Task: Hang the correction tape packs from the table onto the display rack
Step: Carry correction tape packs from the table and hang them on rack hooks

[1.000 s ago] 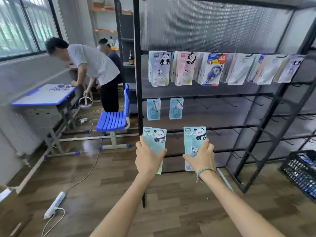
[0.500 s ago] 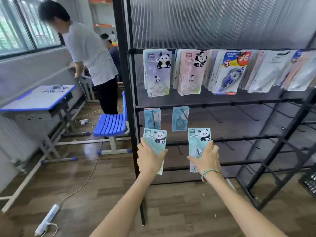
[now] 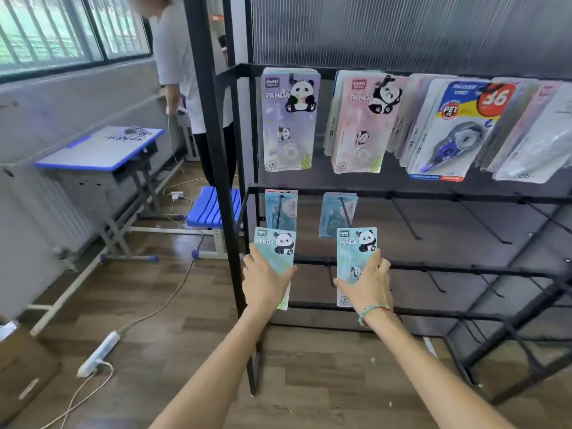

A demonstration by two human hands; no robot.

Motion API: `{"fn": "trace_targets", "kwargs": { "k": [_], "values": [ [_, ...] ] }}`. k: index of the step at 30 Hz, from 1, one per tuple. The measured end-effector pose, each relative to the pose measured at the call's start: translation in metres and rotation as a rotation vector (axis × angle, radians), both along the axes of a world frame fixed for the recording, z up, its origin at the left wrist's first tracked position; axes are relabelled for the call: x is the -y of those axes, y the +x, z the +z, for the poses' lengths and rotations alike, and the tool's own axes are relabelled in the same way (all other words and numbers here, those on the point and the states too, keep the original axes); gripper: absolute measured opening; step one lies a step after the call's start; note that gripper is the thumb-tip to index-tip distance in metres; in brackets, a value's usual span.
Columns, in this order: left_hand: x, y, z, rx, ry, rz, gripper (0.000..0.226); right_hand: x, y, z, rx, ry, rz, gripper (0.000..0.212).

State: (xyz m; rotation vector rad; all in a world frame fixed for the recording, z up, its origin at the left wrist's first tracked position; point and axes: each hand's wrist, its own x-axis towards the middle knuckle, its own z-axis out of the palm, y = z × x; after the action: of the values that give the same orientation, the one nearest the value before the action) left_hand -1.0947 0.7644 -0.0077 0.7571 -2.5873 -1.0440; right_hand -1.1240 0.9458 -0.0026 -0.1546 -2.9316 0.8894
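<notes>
Both packs have closed in on the rack — left hand fingers clamped on one pack, right hand on the other, each at six o'clock of a half-filled hook, ready to hang.

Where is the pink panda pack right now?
Head view: the pink panda pack hangs on the rack's top row, between the purple panda pack and the blue-and-yellow pack.

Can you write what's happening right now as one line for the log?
left hand: holds teal panda pack | right hand: holds second teal pack | both below second-row hooks | not hung
</notes>
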Motion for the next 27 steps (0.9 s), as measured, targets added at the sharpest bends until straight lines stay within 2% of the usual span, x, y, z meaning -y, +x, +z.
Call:
{"fn": "trace_targets", "kwargs": {
  "k": [11,27],
  "values": [
    [-0.001,-0.017,-0.007,0.001,0.015,0.015,0.110,-0.006,-0.004,-0.010,-0.057,0.035,0.049,0.114],
    [0.007,-0.047,-0.017,-0.064,0.056,-0.012,0.107,-0.003,-0.006,-0.026,-0.093,0.058,0.008,0.117]
  ]
}}
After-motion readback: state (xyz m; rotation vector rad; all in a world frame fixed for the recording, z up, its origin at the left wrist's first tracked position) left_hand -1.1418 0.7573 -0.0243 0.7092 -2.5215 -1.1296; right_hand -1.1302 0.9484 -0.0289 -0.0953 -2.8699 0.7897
